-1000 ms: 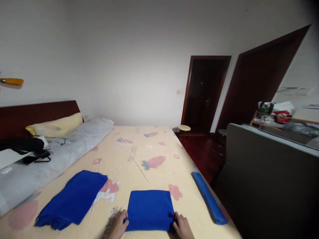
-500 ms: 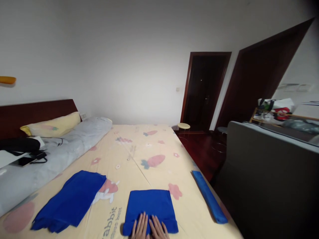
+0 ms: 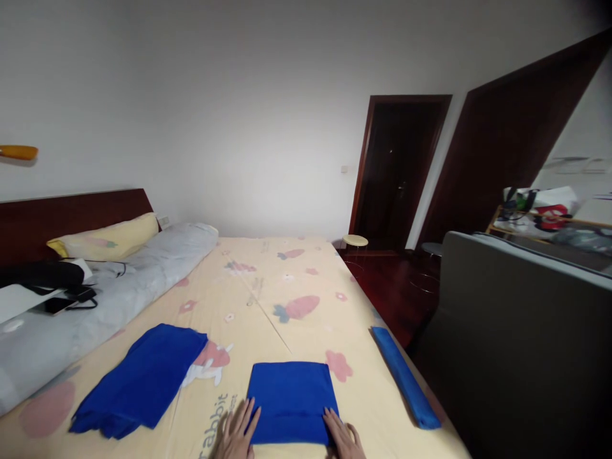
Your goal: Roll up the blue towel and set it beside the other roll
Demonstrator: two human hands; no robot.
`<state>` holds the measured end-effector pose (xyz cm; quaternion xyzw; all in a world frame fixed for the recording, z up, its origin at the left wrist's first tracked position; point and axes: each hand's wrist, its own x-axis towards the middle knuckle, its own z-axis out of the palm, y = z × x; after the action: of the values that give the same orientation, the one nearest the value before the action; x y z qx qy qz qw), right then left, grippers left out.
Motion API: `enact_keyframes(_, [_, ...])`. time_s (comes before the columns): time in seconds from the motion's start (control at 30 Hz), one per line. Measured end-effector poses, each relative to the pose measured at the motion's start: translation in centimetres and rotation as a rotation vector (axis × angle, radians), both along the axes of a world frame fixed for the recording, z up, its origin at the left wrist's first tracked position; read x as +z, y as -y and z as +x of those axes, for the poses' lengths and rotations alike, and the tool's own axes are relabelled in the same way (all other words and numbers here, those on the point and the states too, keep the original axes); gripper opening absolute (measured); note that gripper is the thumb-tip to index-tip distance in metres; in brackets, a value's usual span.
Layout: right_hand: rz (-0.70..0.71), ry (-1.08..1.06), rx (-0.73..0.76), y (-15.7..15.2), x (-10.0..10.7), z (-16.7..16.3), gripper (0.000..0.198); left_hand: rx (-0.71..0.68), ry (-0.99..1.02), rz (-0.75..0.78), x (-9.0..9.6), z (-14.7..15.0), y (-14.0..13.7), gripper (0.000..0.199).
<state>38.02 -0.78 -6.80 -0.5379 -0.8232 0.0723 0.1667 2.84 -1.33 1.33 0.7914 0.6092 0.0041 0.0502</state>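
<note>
A blue cloth (image 3: 292,390), folded into a near square with a crease across its lower part, lies flat on the bed in front of me. My left hand (image 3: 238,430) rests at its lower left edge, fingers stretched out and fingertips touching the fabric. On the opposite side, my right hand (image 3: 343,433) lies at the lower right edge with its fingers extended onto the cloth. Farther left is a second blue cloth (image 3: 143,379), loosely folded with a ruffled lower end. A narrow blue folded strip (image 3: 404,376) lies along the bed's right edge.
The bed (image 3: 268,274) has a patterned yellow sheet. A grey quilt (image 3: 157,280), a yellow pillow (image 3: 109,239) and a phone (image 3: 60,305) are at the left. A dark grey panel (image 3: 516,344) stands beyond the right edge, with a stool (image 3: 355,241) near the doorway.
My hands have moved apart from the cloth's lower middle to its left and right edges. The view has shifted slightly.
</note>
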Motion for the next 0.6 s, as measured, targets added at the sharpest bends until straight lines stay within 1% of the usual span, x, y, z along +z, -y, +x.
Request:
enact_keyframes(0.07, [0.073, 0.031, -0.001, -0.3, 0.1, 0.5, 0.075, 0.02, -0.013, -0.03, 0.3, 0.3, -0.1, 0.087])
enact_keyframes(0.17, [0.243, 0.107, -0.064, -0.6, 0.3, 1.0, 0.064, 0.057, -0.047, -0.025, 0.4, 0.5, -0.4, 0.086])
enact_keyframes(0.23, [0.346, 0.138, -0.097, -0.7, 0.4, 1.0, 0.063, 0.062, -0.065, -0.011, 0.1, 0.4, -0.5, 0.084])
enact_keyframes(0.3, [0.414, 0.147, -0.08, -0.7, 0.6, 1.0, 0.063, 0.004, -0.058, -0.001, -0.4, -0.2, -0.6, 0.08])
enact_keyframes(0.37, [0.442, 0.144, -0.028, -0.7, 0.9, 0.9, 0.063, -0.079, -0.029, 0.021, -1.1, -1.2, -0.5, 0.076])
enact_keyframes(0.43, [0.41, 0.126, 0.005, -0.5, 1.5, 1.0, 0.058, -0.137, 0.009, 0.039, -1.4, -2.4, -0.3, 0.073])
enact_keyframes(0.47, [0.365, 0.109, 0.004, -0.3, 1.9, 1.1, 0.054, -0.15, 0.032, 0.05, -1.4, -2.9, -0.1, 0.07])
enact_keyframes(0.53, [0.235, 0.049, -0.028, 0.0, 2.8, 1.3, 0.044, -0.158, 0.094, 0.05, -1.0, -3.4, 0.3, 0.064])
enact_keyframes(0.6, [0.089, -0.04, -0.037, 0.3, 3.7, 1.6, 0.035, -0.107, 0.155, 0.01, -0.1, -3.4, 0.6, 0.056])
